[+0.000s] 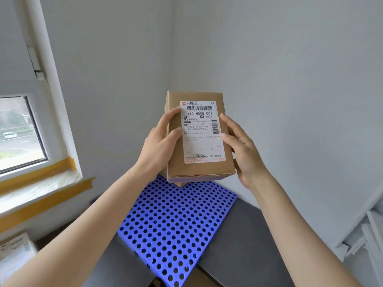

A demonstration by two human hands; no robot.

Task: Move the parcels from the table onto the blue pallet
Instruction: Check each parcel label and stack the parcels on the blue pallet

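- Over the far corner of the blue perforated plastic pallet (176, 224), a brown cardboard parcel with a white shipping label (200, 135) was held up in both hands, label facing the camera.
- Left hand (159, 146) gripped the parcel's left edge, fingers curled onto the front face; right hand (242, 150) held the right edge, thumb on the label side, fingers wrapped behind.
- Parcel was not yet set down: it hung above the pallet's back corner, close to where the two grey walls meet.
- Beneath it a sliver of more brown cardboard (179, 184) showed at the pallet corner, possibly a parcel already placed; too much was hidden to be sure.
- Progress, as judged: one parcel in transit, at most one delivered, most of the pallet surface bare.
- Left to do: a further labelled package (14, 251) sat at the lower left edge of view; whether it lay on the table was unclear.
- Count: pallets one; parcels plainly seen one, plus two partial; hands two.
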